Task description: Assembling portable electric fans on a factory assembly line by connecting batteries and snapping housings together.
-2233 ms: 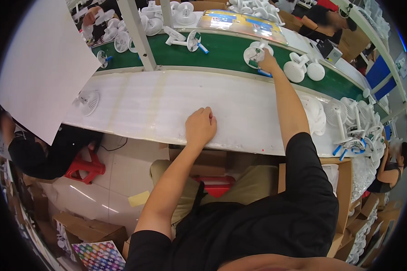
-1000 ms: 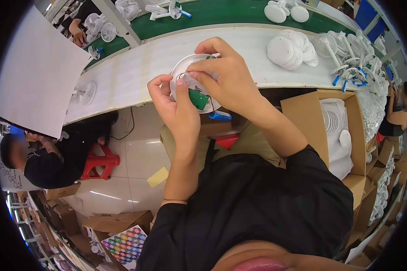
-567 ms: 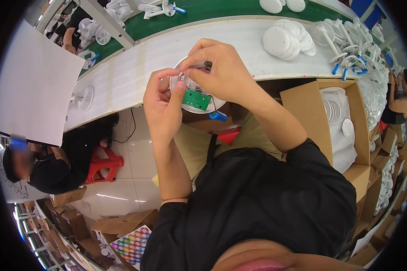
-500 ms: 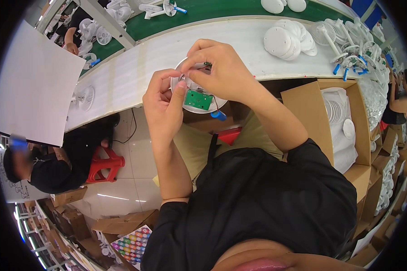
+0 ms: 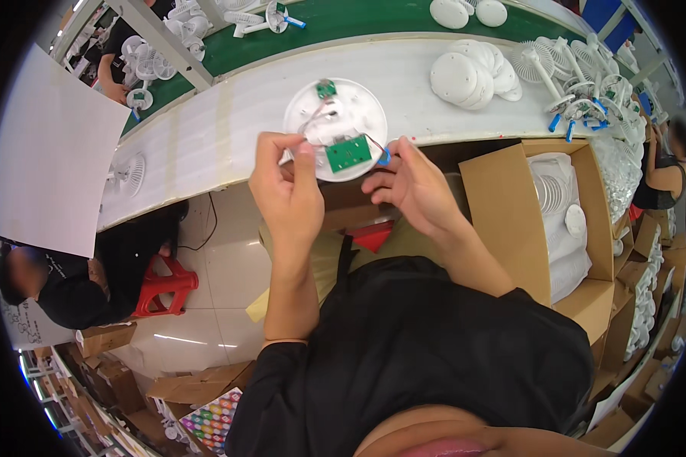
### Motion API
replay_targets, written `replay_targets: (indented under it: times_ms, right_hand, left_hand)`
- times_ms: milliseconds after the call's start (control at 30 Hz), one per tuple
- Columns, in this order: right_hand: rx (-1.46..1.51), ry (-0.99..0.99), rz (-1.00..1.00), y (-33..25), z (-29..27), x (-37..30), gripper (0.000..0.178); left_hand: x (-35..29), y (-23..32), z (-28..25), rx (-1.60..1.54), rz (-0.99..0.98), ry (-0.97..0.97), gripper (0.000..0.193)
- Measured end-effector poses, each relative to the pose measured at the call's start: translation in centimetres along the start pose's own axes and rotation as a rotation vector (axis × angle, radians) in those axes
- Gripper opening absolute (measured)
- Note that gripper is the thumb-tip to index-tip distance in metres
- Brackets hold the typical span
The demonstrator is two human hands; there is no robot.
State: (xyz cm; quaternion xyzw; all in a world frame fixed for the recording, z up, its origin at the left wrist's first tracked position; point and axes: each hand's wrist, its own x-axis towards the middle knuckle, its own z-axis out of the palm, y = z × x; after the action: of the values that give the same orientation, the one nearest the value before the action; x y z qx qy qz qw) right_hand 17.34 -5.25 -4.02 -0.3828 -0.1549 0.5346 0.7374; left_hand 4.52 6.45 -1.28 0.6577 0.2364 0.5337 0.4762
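Note:
A round white fan base [image 5: 366, 107] is tilted over the near edge of the bench, its inner side up. On it lie a larger green circuit board [image 5: 348, 155] and a small green board [image 5: 326, 89] at the far rim, joined by thin wires. My left hand [image 5: 286, 186] pinches the left rim of the base between thumb and forefinger. To the right, my right hand [image 5: 423, 190] has its upper fingertip against a wired blue cylinder [image 5: 384, 157], which looks like a battery; its lower fingers are apart, and part of the grip is hidden.
White discs [image 5: 465, 76] are stacked on the bench, with fans [image 5: 537, 61] and blue cylinders to their right. An open carton [image 5: 503, 221] stands at my right. Behind the bench runs a green belt [image 5: 373, 27]. A person sits at left by a red stool [image 5: 168, 286].
My right hand has left the far part of the base and come down to the blue cylinder at the right. That cylinder sits higher beside the base. The small green board is uncovered.

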Motion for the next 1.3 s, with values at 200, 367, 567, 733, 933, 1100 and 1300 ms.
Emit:
replay_targets:
  times_ms: [200,367,567,733,933,1100,1300]
  right_hand:
    - [0.097,0.102,-0.47,0.7,0.9,3.9,0.01]
    - [-0.415,0.083,-1.005,-2.5,3.0,3.6,0.01]
    - [-0.748,-0.181,-0.637,-5.0,2.9,3.6,0.019]
    - [-0.829,-0.142,-0.656,-5.3,3.4,3.7,0.019]
    - [-1.11,-0.105,-0.939,-4.7,2.7,5.3,0.014]
    - [-0.964,-0.07,-0.752,-2.3,1.9,7.5,0.019]
    - [-0.435,-0.176,-0.406,-1.5,1.4,7.3,0.027]
  left_hand:
    - [0.0,0.2,0.7,0.058,-0.015,-0.065,0.003]
    - [0.1,-0.6,0.9,0.03,-0.014,-0.036,0.004]
    - [0.4,-1.2,1.2,-0.015,-0.01,-0.028,0.004]
    - [0.6,-0.7,1.1,-0.017,-0.067,0.006,0.011]
    - [1.1,-0.4,0.5,0.019,-0.069,0.032,0.017]
    - [1.6,-1.6,-0.5,0.077,-0.09,0.006,0.019]
    - [1.4,-2.1,-0.8,0.049,-0.087,0.091,0.019]
